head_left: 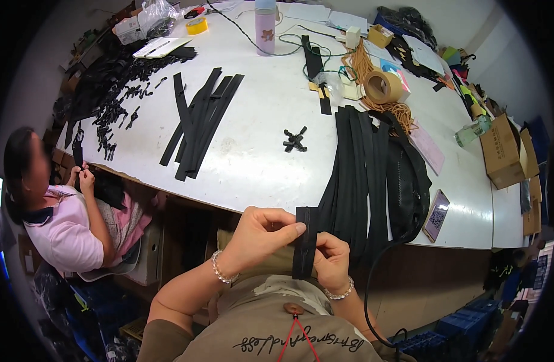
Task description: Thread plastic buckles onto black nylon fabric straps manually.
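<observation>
In front of my body I hold a black zipper strip (303,247) upright. Thumb and fingers of my left hand (262,235) pinch its upper end. Lower down, the curled fingers of my right hand (332,262) grip its right edge; part of their hold is hidden behind the strip. Just beyond my right hand, a bundle of long black zipper strips (352,175) hangs over the table's front edge. A small cluster of black zipper sliders (295,139) lies farther back on the white table (259,163).
More black strips (198,130) lie crossed at left, near scattered sliders (111,123). A black bag (408,181) and a phone (435,215) are at right. Tape (382,87), a bottle (265,30) and a carton (503,151) stand farther off. A co-worker (72,223) sits at left.
</observation>
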`<state>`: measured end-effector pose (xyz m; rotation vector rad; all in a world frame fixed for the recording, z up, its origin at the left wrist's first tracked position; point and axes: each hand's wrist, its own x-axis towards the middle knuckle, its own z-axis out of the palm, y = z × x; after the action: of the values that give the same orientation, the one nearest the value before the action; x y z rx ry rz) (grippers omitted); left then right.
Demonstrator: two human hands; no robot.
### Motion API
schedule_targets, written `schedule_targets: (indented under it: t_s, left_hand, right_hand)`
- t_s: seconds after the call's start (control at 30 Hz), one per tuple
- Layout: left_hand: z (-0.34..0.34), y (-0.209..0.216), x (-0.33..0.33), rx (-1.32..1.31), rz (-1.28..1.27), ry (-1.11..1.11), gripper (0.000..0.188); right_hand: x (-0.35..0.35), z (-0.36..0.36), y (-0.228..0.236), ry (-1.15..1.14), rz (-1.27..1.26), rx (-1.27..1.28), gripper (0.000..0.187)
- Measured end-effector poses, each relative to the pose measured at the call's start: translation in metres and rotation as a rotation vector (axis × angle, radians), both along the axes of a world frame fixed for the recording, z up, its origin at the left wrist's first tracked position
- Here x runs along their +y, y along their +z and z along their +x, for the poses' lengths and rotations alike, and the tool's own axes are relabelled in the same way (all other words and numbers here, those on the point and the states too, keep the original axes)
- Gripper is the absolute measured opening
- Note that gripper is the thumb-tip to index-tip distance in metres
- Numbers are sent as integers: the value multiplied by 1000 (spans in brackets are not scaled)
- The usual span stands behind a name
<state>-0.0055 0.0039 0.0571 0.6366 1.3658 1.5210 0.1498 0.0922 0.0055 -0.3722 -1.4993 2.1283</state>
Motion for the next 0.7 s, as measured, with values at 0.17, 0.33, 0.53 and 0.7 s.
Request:
schedule_targets:
  t_s: [0.17,0.33,0.53,0.7]
  left_hand:
    - [0,0,1,22,2,4,10]
    - [0,-3,4,40,5,-1,13]
    - [-7,-25,23,-130,-9,-3,22]
    - [-8,-25,42,-242,115,156,20]
  right_hand:
    - [0,0,-1,5,-53,7,8]
    - [1,-2,-4,-9,-69,-8,9]
    - [14,-24,2,-25,-60,-120,9]
    - [15,-36,5,-197,221,-60,7]
